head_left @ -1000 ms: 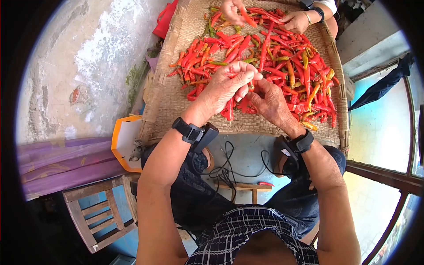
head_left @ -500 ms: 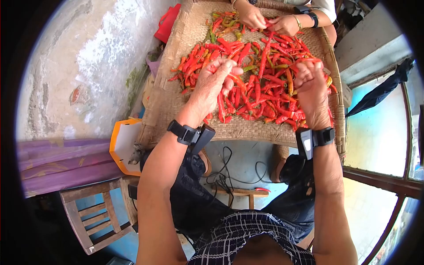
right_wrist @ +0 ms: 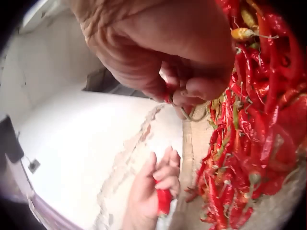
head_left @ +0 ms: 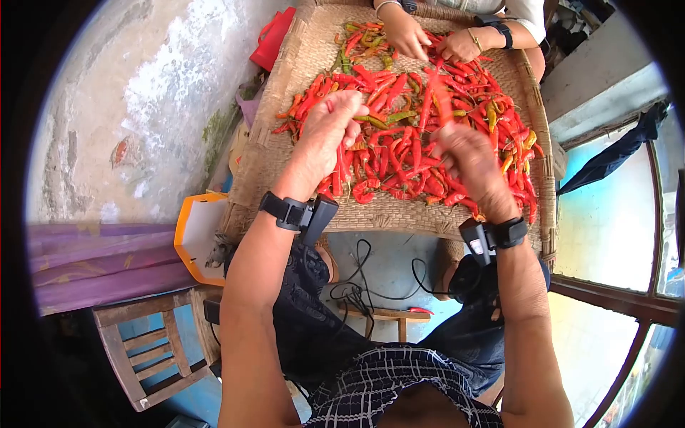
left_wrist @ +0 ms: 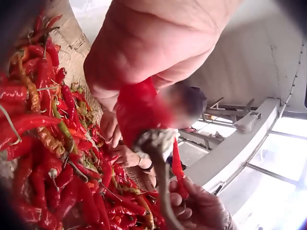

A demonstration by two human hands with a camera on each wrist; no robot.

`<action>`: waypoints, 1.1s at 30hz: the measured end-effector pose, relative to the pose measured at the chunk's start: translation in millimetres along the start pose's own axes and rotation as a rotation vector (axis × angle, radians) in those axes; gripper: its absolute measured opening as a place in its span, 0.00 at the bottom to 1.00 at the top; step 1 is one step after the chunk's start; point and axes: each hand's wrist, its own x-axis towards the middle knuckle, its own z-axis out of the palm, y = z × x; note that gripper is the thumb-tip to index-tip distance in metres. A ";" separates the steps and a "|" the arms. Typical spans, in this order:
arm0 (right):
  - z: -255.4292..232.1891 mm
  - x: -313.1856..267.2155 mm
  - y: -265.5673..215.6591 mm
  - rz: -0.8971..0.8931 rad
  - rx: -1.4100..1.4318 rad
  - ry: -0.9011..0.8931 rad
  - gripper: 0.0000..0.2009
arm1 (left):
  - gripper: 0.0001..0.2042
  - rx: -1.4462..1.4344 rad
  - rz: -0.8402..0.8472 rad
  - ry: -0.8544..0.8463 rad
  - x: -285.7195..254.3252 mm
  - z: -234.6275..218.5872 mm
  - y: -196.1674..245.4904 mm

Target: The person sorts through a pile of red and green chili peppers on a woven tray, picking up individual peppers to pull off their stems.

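My left hand [head_left: 325,139] is raised over the left part of a heap of chili peppers [head_left: 399,160]. Its curled fingers grip a red chili pepper [left_wrist: 141,108], whose stem end points at the camera in the left wrist view. To the right, my right hand [head_left: 474,164], blurred by motion, pinches another red chili pepper [head_left: 441,100] near its stem end. That pepper points away from me, toward the far side of the heap. A gap separates the two hands. Most peppers in the heap are red, with several orange and green ones among them.
The heap lies on a woven tray [head_left: 257,171] with a raised rim. Across it, another person's hands [head_left: 407,32] work at the far edge. A wall [head_left: 164,93] stands left, a window [head_left: 606,214] right. Cables [head_left: 360,285] and a wooden stool [head_left: 389,314] lie below.
My hands were together over the heap, then parted as the right hand swung right. It has since come back left with a pepper extended. The left hand has shifted slightly left.
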 end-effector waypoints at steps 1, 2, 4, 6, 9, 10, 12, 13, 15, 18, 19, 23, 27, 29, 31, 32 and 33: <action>-11.2 7.3 2.8 -0.049 0.182 0.062 0.14 | 0.13 -0.002 0.003 0.003 0.8 -1.3 -0.3; -28.2 20.1 10.1 -0.084 0.552 0.046 0.15 | 0.14 -0.062 0.023 0.013 0.7 -2.6 -1.2; -29.1 18.9 -0.1 -0.112 0.841 0.248 0.16 | 0.15 -0.121 0.039 0.026 -1.4 -3.2 -3.8; -20.6 13.3 2.1 -0.033 0.819 0.289 0.18 | 0.18 -0.189 0.016 -0.032 -3.1 1.7 -9.3; 15.2 -4.9 10.5 0.040 0.108 -0.081 0.22 | 0.20 -0.237 0.000 -0.086 -5.2 15.0 -14.8; 29.7 -14.4 7.7 0.036 -0.033 -0.198 0.23 | 0.20 -0.278 -0.020 -0.090 -8.7 19.9 -17.2; 45.7 -18.3 17.6 0.089 -0.098 -0.322 0.19 | 0.20 -0.257 -0.021 -0.099 -14.7 27.4 -20.2; 50.5 -18.4 24.9 0.081 -0.105 -0.315 0.19 | 0.20 -0.245 -0.006 -0.118 -16.6 27.9 -25.5; 50.7 -13.0 34.3 0.088 -0.046 -0.477 0.15 | 0.20 -0.196 0.030 -0.161 -17.2 28.5 -34.4; 44.8 -14.3 30.1 0.175 -0.018 -0.452 0.13 | 0.20 -0.040 0.012 -0.105 -21.5 38.3 -19.9; 40.3 -13.7 24.6 0.190 -0.012 -0.421 0.11 | 0.20 -0.045 0.033 -0.127 -19.3 38.6 -14.4; 19.9 -12.2 2.5 0.114 0.111 -0.213 0.08 | 0.16 0.338 0.115 -0.084 -13.0 16.2 -13.2; -10.5 -2.8 -4.1 0.008 0.432 0.027 0.07 | 0.19 1.340 0.548 -0.249 -12.2 3.6 -24.1; -25.2 3.0 -7.9 -0.047 0.722 0.141 0.10 | 0.21 1.570 0.656 -0.278 -14.2 5.1 -27.0; -39.2 10.3 -0.5 -0.102 1.009 0.162 0.15 | 0.25 1.698 0.638 -0.292 -21.6 3.2 -38.6; -45.2 12.5 7.2 -0.053 1.051 0.162 0.15 | 0.25 1.702 0.606 -0.303 -24.0 0.1 -43.0; -45.0 12.9 11.9 -0.054 1.034 0.110 0.15 | 0.25 1.726 0.617 -0.316 -19.6 -1.4 -42.8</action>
